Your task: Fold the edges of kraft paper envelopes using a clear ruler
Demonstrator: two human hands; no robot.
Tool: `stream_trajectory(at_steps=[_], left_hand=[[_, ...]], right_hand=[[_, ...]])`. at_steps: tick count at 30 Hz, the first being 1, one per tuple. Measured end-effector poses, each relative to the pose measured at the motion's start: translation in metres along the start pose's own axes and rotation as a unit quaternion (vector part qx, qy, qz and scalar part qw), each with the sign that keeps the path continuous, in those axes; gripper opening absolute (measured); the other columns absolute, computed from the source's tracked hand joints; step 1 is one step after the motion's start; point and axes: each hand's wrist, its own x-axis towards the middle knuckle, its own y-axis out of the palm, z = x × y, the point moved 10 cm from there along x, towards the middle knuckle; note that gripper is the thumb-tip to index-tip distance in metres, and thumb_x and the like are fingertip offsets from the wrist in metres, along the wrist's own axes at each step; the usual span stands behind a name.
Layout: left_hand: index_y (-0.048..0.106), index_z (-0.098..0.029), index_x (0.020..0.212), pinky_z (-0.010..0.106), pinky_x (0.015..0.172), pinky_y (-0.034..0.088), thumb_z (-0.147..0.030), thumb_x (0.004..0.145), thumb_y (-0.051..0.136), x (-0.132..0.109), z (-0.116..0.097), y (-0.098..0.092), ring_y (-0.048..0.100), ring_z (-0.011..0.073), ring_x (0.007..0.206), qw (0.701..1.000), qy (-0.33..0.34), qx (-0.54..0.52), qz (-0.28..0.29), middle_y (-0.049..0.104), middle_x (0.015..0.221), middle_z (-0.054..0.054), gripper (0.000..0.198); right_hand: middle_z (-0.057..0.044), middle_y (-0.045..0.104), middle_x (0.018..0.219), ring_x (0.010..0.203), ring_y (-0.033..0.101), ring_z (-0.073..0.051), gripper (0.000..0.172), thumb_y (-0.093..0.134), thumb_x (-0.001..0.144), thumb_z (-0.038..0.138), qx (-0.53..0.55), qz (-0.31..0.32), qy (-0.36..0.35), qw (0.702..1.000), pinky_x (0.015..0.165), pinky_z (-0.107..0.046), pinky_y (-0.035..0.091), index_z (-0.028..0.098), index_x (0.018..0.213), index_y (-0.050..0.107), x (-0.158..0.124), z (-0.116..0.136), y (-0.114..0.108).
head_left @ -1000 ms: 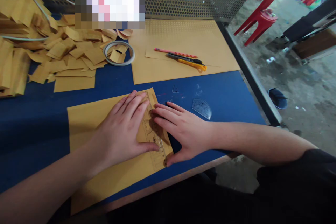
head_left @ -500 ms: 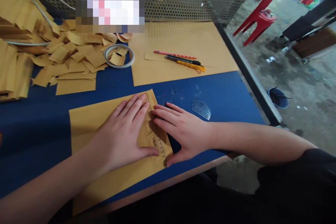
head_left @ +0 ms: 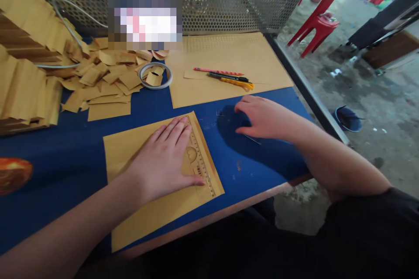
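My left hand point(head_left: 163, 161) lies flat, fingers spread, on a clear plastic ruler point(head_left: 200, 157) and the brown paper sheet point(head_left: 127, 222) beneath it. The ruler runs along the sheet's right side, a little in from its edge. Over the blue tabletop to the right, my right hand point(head_left: 258, 115) is held with thumb and fingers apart and nothing visible between them. Below it shows the edge of a clear protractor point(head_left: 252, 139), mostly hidden by the hand. A small clear plastic piece point(head_left: 220, 112) lies left of its fingertips.
Farther back, a pink pencil point(head_left: 218, 71), a black pen-like tool point(head_left: 227, 76) and a yellow-ended cutter point(head_left: 240, 83) rest on larger brown paper point(head_left: 186, 96). A tape roll point(head_left: 141, 74) sits beside cut paper pieces point(head_left: 109, 110). Perforated metal point(head_left: 225, 4) stands behind; paper stacks point(head_left: 29, 91) rise left.
My right hand has left the ruler's edge and moved right and away from me, over the protractor. My left hand still presses the ruler. The view has shifted slightly; an orange object appears at left.
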Motion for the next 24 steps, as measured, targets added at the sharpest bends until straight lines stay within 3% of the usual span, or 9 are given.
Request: stream_trajectory(at_steps=[2, 7, 12, 17, 21, 24], left_hand=[[0.036, 0.001, 0.17, 0.053, 0.141, 0.023, -0.104, 0.068, 0.063, 0.001, 0.0, 0.0, 0.029, 0.0449, 0.169, 1.0, -0.005, 0.003, 0.01, 0.03, 0.18, 0.028, 0.149], [0.033, 0.003, 0.17, 0.053, 0.141, 0.023, -0.102, 0.069, 0.066, 0.002, -0.003, -0.003, 0.027, 0.0457, 0.17, 0.999, -0.016, 0.009, 0.038, 0.026, 0.181, 0.029, 0.149], [0.032, 0.004, 0.17, 0.054, 0.14, 0.023, -0.097, 0.069, 0.071, 0.004, -0.005, -0.003, 0.026, 0.0466, 0.17, 0.998, -0.024, 0.015, 0.058, 0.024, 0.181, 0.03, 0.149], [0.032, 0.002, 0.171, 0.055, 0.139, 0.025, -0.098, 0.07, 0.068, 0.006, -0.006, -0.006, 0.027, 0.0464, 0.17, 0.999, -0.019, 0.01, 0.044, 0.024, 0.182, 0.028, 0.147], [0.031, 0.003, 0.171, 0.053, 0.14, 0.023, -0.098, 0.068, 0.07, 0.006, -0.005, -0.004, 0.025, 0.0469, 0.17, 0.998, -0.029, 0.009, 0.056, 0.023, 0.182, 0.029, 0.15], [0.03, 0.003, 0.171, 0.054, 0.139, 0.023, -0.099, 0.068, 0.069, 0.007, -0.006, -0.004, 0.026, 0.0476, 0.17, 0.998, -0.026, 0.007, 0.053, 0.023, 0.182, 0.029, 0.15]], right_hand=[[-0.015, 0.07, 0.112, 0.105, 0.07, -0.035, 0.04, 0.085, 0.087, 0.039, -0.001, 0.047, 0.014, 0.999, 0.095, -0.046, 0.055, 0.015, 0.117, 0.071, -0.017, -0.009, 0.005], [-0.012, 0.07, 0.111, 0.106, 0.069, -0.031, 0.022, 0.08, 0.09, 0.028, 0.047, 0.064, 0.031, 0.996, 0.092, -0.04, 0.053, 0.019, 0.106, 0.07, -0.035, -0.016, 0.013], [-0.013, 0.07, 0.12, 0.109, 0.068, -0.032, 0.042, 0.084, 0.085, 0.025, 0.044, 0.044, 0.059, 0.996, 0.093, -0.04, 0.051, 0.016, 0.121, 0.067, -0.026, -0.023, 0.012], [-0.011, 0.073, 0.119, 0.109, 0.069, -0.03, 0.045, 0.088, 0.08, 0.024, 0.029, 0.073, 0.059, 0.995, 0.085, -0.035, 0.049, 0.018, 0.119, 0.068, -0.016, -0.028, 0.011], [-0.006, 0.076, 0.1, 0.09, 0.068, -0.023, 0.01, 0.076, 0.094, 0.027, 0.039, 0.084, 0.054, 0.994, 0.076, -0.031, 0.043, 0.02, 0.099, 0.071, -0.009, -0.023, 0.005], [-0.002, 0.073, 0.083, 0.072, 0.062, -0.016, 0.022, 0.065, 0.105, 0.033, 0.1, 0.064, 0.061, 0.991, 0.068, -0.029, 0.038, 0.02, 0.088, 0.069, 0.0, -0.005, 0.001]])
